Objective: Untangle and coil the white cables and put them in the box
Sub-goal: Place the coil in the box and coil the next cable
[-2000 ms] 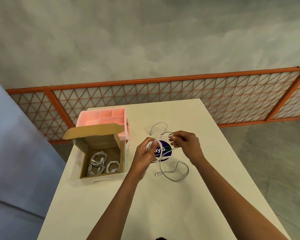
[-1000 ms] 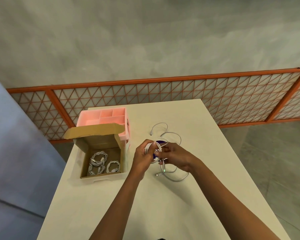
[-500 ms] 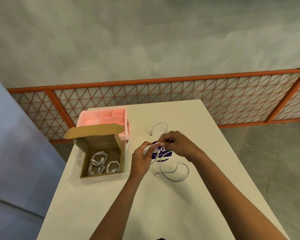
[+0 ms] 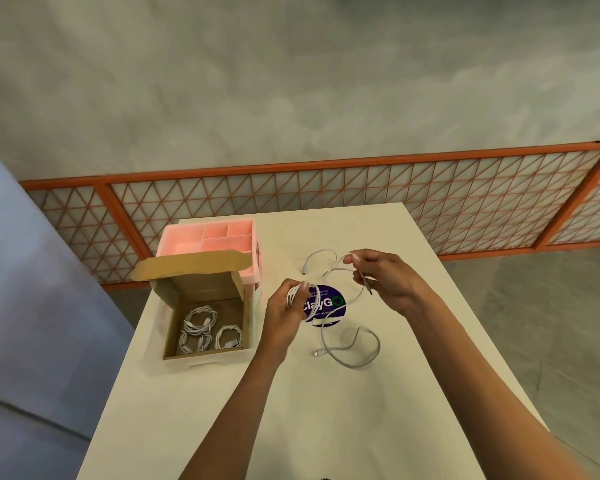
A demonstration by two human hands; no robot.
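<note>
From my remote seat I see one white table [image 4: 291, 410], bare from the hands down to its near edge, with a narrower bare strip between the right hand and the right edge. One cardboard box [image 4: 168, 327] sits open against the left edge, lid flap standing up at the back. One pink tray [image 4: 201, 233] with dividers stands just behind the box, touching it, at the far left corner. There are two hands above the middle. My left hand [image 4: 284, 317] has its fingers curled round a small coil of white cable [image 4: 293, 294]. My right hand [image 4: 385, 278], held apart from it, pinches a loop of the same cable between thumb and fingertips. One round sticker [image 4: 333, 303] lies under them. I count three coiled cables [image 4: 201, 327] in the box. One loose tail [image 4: 361, 363] curls on the table nearer me and one short stretch [image 4: 317, 252] lies beyond; I cannot tell whether the short stretch is a separate cable.
</note>
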